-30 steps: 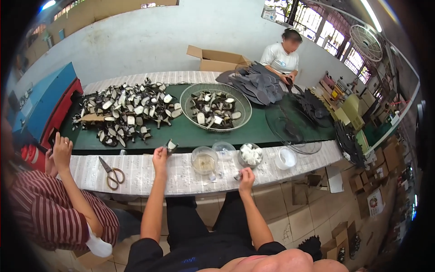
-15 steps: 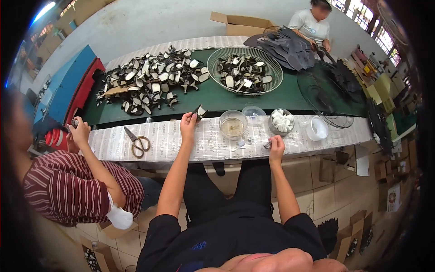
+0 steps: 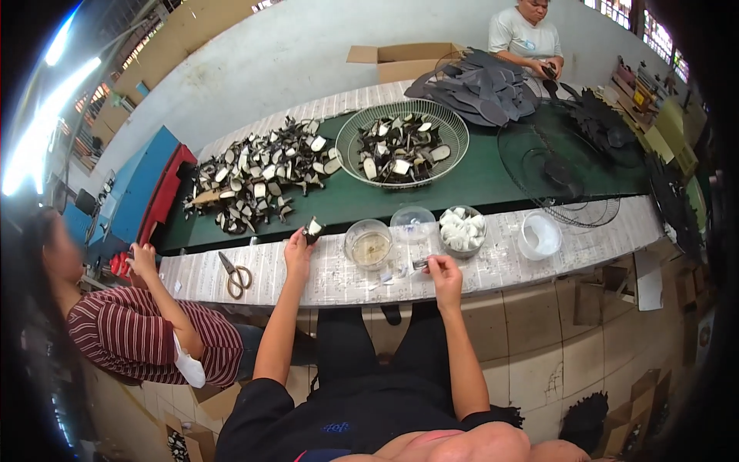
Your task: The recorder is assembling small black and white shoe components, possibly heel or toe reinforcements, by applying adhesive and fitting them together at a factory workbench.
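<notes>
My left hand (image 3: 296, 256) is closed on a small black-and-white piece (image 3: 313, 230), like those in the pile, raised just above the table's near strip. A clear round bowl (image 3: 368, 245) with a little liquid stands just right of it. My right hand (image 3: 445, 279) pinches a small dark, shiny object (image 3: 420, 264) between thumb and fingers; its kind is too small to make out. Beyond this hand stands a bowl of white tufts (image 3: 462, 229) that look like cotton. Behind the clear bowl is a shallow clear dish (image 3: 412, 223). Small white scraps (image 3: 387, 279) lie near the table edge.
Scissors (image 3: 235, 276) lie at left; a white tub (image 3: 539, 236) stands at right. Behind are a piece pile (image 3: 254, 173), a wire basket (image 3: 459, 158) of similar pieces, and stacked dark flat shapes (image 3: 481, 85). A co-worker in stripes (image 3: 158, 331) is close at my left; another person (image 3: 526, 35) works across.
The whole view has shifted and tilted. The piece in my left hand has turned, showing more of its pale face. My right hand is slightly farther left relative to the white-tuft bowl.
</notes>
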`<move>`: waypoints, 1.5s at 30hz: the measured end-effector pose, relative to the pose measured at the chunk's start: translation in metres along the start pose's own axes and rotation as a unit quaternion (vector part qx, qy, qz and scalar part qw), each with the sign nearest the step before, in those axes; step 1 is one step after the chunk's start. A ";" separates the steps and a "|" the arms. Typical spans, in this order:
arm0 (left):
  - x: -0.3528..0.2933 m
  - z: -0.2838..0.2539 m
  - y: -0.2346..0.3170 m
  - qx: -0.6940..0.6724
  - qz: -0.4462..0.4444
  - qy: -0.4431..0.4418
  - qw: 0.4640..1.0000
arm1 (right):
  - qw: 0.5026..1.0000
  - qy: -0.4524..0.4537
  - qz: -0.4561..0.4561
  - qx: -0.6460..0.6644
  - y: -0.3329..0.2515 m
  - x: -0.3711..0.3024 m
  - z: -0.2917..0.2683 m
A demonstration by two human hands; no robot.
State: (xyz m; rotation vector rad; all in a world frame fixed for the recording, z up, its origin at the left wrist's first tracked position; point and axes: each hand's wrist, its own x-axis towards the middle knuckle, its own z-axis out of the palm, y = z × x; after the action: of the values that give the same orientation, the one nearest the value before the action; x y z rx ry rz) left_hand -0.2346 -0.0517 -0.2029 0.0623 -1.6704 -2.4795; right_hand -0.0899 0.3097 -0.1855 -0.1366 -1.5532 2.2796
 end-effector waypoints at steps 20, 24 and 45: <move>0.005 0.009 0.002 0.037 -0.008 -0.080 0.996 | 0.998 -0.046 0.030 0.011 -0.002 0.015 -0.009; 0.003 0.002 0.001 -0.006 -0.015 -0.120 0.993 | 0.997 -0.030 0.047 0.050 -0.007 0.010 -0.010; 0.016 -0.009 -0.005 -0.181 -0.028 -0.116 0.976 | 0.999 -0.027 0.020 -0.033 0.001 0.012 0.002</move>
State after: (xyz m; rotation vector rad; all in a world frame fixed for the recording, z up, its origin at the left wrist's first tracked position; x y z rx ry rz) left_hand -0.2500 -0.0602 -0.2098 -0.2352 -1.2708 -2.8857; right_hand -0.1022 0.3120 -0.1838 -0.1269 -1.6688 2.2805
